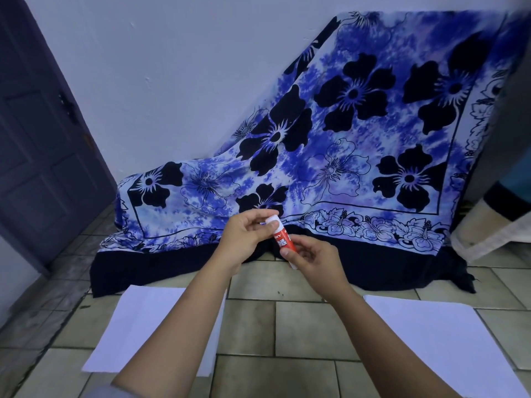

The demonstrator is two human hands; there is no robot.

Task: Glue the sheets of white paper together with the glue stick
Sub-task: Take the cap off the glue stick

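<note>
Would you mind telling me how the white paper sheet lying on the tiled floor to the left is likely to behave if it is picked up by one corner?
The white paper sheet on the left looks thin and lies flat on the beige tiled floor, so it would probably droop and bend. It seems light, so a push would likely slide it across the smooth tiles. It may crease if pinched hard.

Tiled floor, white wall, floral cloth, door

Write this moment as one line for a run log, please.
stage: opening glue stick | left hand: on white cap | right hand: holds red body | paper sheets: apart on floor, unglued
</note>
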